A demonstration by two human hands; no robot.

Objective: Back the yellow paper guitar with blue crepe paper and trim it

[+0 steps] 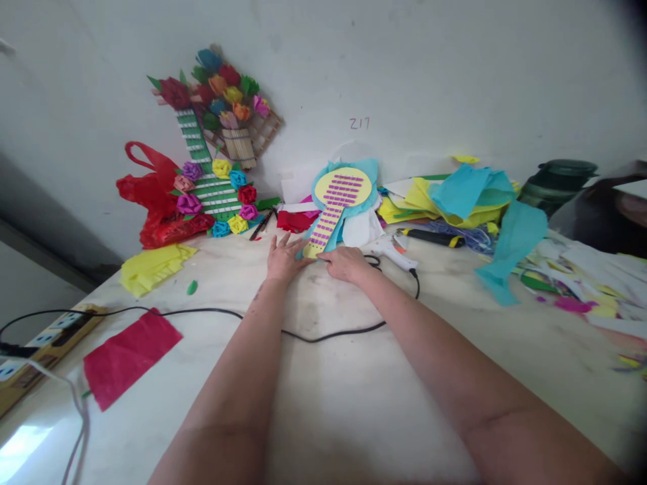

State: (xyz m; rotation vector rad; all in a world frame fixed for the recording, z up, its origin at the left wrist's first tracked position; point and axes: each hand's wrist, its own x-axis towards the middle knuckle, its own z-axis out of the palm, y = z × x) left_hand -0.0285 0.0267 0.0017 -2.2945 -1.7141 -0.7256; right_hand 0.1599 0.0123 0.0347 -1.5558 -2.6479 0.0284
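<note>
A yellow paddle-shaped paper craft (pixel 348 190) leans toward the wall, with rows of purple strips on its round head and narrow handle. Light blue paper shows behind it. My left hand (pixel 286 261) lies beside the handle's lower left, fingers spread, thumb at its bottom end. On the other side my right hand (pixel 348 264) has its fingers curled, the index finger and thumb at the handle's bottom right corner. A white glue gun (pixel 395 253) lies just right of that hand, and its black cord runs under my forearms.
Behind on the left stand a green-and-white striped craft with paper flowers (pixel 217 195) and a red plastic bag (pixel 159 195). A power strip (pixel 50 340) and red paper (pixel 132 357) lie at left. Paper scraps (pixel 581 276), a yellow-black cutter (pixel 432 237) and a dark jar (pixel 559 192) are at right.
</note>
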